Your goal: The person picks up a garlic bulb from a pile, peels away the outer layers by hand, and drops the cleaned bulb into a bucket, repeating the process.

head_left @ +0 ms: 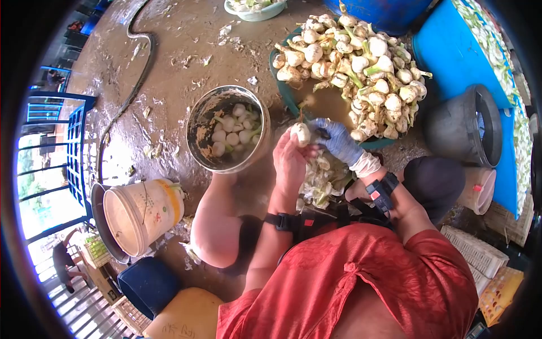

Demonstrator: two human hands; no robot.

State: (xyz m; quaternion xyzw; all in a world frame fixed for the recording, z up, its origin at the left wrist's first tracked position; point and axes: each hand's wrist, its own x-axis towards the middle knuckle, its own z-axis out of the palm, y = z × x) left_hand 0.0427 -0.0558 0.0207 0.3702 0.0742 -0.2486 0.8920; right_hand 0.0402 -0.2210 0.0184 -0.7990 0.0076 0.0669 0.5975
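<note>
My bare left hand (293,152) pinches a whitish garlic bulb (301,134) upright, its thin dry stalk pointing up. Close beside it, my right hand (340,140), in a blue glove, is closed on a small dark object (322,134), whose kind I cannot make out. Beyond my hands, a green tub (287,96) holds a big heap of untrimmed garlic bulbs (375,73) with stalk stubs and some brownish water. To the left stands a bucket (193,150) with several clean white bulbs (232,131) inside. Below my hands lies a pile of peelings (322,181).
A dark hose (148,62) runs over the wet, littered floor. Buckets (127,217) lie at the left, and a black bucket (454,133) stands at the right by a blue sheet (451,48). Another person (62,263) is at the far left.
</note>
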